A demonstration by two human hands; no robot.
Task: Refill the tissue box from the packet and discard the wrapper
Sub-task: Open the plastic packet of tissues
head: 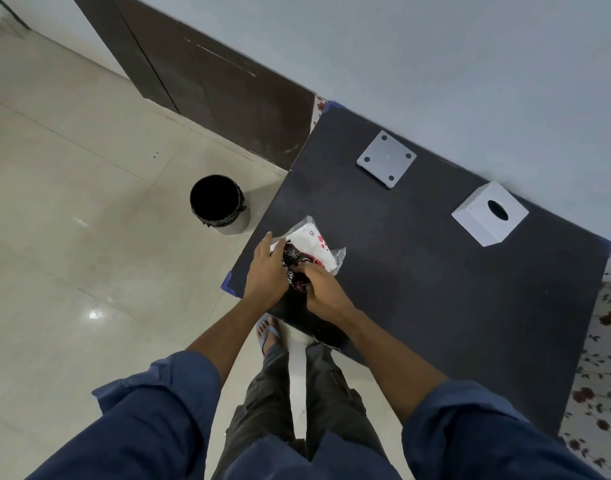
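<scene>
Crinkled clear plastic, printed in black, red and white, wraps the tissue packet [306,252], which lies near the left front corner of a matte dark table [435,289]. Both hands work at its near end. The left hand [267,271] lies over the packet's left side with fingers spread and loosely curled onto the film, thumb tucked toward the printed part. The right hand [319,289] is bent in from the other side, its fingertips pinched down on the wrapper's dark printed end; how tight that pinch is cannot be told.

Well apart, toward the table's far right edge by the pale wall, stands the tissue box [489,214], a smooth white cube with an oval hole in its top. Its flat white square base plate [386,160], with four dark round pads at the corners, lies separately farther left along the back.

On the glossy cream tiled floor, just beside the table's left edge, sits a round bin [219,205] lined with a black bag.
</scene>
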